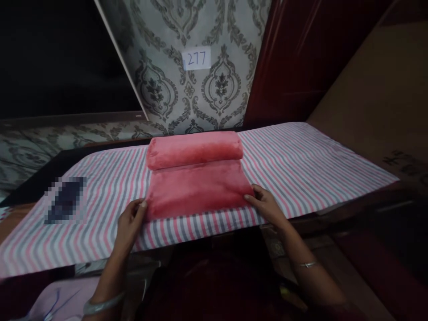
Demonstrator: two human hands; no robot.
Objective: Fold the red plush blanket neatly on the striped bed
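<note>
A coral-pink plush cloth [200,189] lies on a striped cover, its far end folded over into a thick roll [195,150] and its near part flat. At the cloth's near left corner, my left hand [131,220] is closed, thumb and fingers pinching the edge. My right hand [265,203] pinches the right edge close to the near corner. Both hands rest low over the striped cover. The underside of the cloth and the inside of the roll are hidden.
The striped cover [294,165] drapes over a table, its front edge hanging near my body. A pixelated dark patch [66,200] lies on the left. Behind stand a dark screen [63,58], patterned wall with a "277" paper [197,58], and a dark red panel [301,58].
</note>
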